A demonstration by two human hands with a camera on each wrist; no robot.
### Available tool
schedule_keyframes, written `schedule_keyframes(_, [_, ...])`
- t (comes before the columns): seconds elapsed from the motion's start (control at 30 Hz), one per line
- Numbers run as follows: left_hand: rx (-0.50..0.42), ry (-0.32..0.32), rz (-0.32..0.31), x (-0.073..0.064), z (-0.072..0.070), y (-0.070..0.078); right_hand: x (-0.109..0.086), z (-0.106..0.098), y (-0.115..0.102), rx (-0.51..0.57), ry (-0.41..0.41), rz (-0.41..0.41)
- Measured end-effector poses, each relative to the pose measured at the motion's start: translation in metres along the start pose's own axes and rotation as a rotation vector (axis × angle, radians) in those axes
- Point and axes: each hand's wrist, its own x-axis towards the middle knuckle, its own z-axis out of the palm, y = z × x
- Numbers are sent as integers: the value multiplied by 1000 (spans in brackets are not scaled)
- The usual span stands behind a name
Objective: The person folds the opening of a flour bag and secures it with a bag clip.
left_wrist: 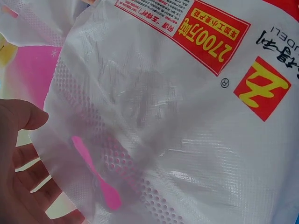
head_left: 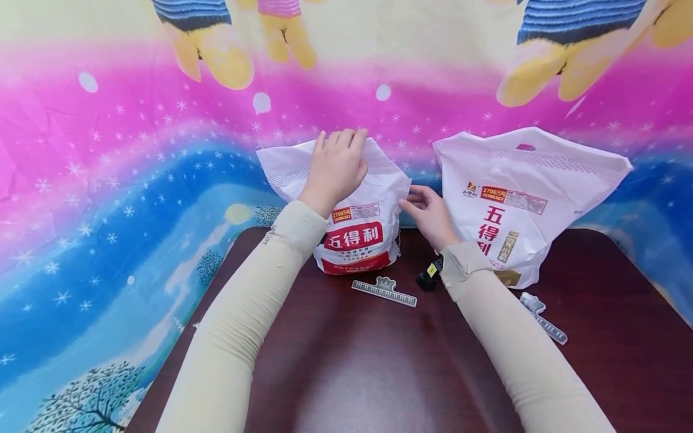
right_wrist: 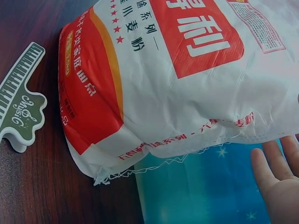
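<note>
A white flour bag [head_left: 360,186] with a red label stands upright near the back of the table, its top flaring out. My left hand [head_left: 338,165] is at the bag's top edge, fingers pointing up. In the left wrist view, the thumb [left_wrist: 32,114] is right at the rim, with the fingers reaching behind it, spaced apart. My right hand [head_left: 430,213] is beside the bag's right upper edge, its fingers fairly straight in the right wrist view. A piano-keyboard sealing clip [head_left: 385,293] marked "Music" [right_wrist: 23,114] lies in front of the bag.
A second white flour bag [head_left: 520,204] stands to the right, with a handle slot in its flared top. Another keyboard clip [head_left: 549,325] lies before it. The dark wooden table [head_left: 346,373] meets a colourful printed cloth [head_left: 162,150] behind.
</note>
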Motion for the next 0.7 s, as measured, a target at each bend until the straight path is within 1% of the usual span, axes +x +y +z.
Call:
schedule_keyframes(0.1, [10,2,-3,1,-2,-1,10,0,12,-33,10,-13])
schedule_keyframes(0.23, [29,-16,-9,3,-4,-1,12,0,13,-81,21,-13])
schedule_keyframes(0.47, [54,-74,0,7,-6,-3,13,-1,12,-123,36,-6])
schedule_keyframes(0.6, [47,-109,-11,7,-9,-5,16,1,13,-121,29,-7])
schedule_keyframes(0.7, [33,-126,-17,6,-12,-7,18,2,15,-97,23,-7])
